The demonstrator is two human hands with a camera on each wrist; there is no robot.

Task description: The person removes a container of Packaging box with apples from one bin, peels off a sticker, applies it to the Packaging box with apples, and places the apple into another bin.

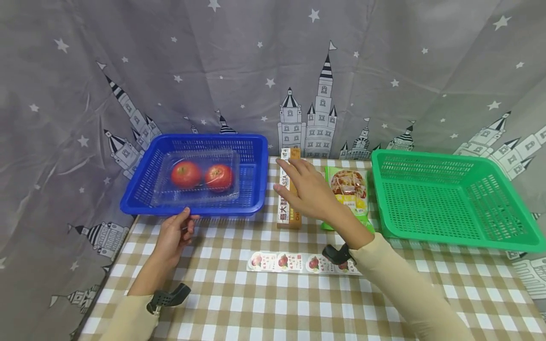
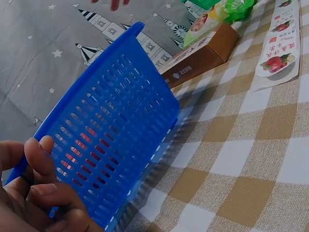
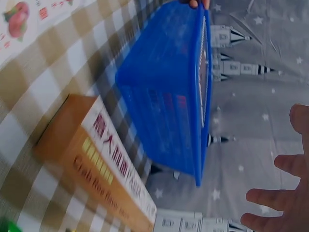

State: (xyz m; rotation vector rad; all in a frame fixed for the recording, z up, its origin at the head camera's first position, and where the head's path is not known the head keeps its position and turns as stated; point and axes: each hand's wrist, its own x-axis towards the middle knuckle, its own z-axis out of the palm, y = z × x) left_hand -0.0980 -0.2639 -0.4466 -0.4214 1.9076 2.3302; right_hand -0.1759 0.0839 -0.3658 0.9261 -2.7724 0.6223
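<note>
At the checkered worktop's (image 1: 239,308) left, left hand (image 1: 172,237) pinches the rim of a blue plastic basket (image 1: 258,189), clear plastic box (image 1: 203,157) of red apples (image 1: 186,174) inside; right hand's (image 1: 313,189) fingers spread, empty. One-sided lift could tip it imo.

The left hand's grip (image 2: 46,192) pinches the rim of a blue basket (image 2: 126,126), red showing through its slots. Beyond the basket, a brown box (image 2: 205,57) lies near a green-edged packet (image 2: 210,21), with a strip of fruit labels (image 2: 281,44) on the checked tabletop (image 2: 212,154).
</note>
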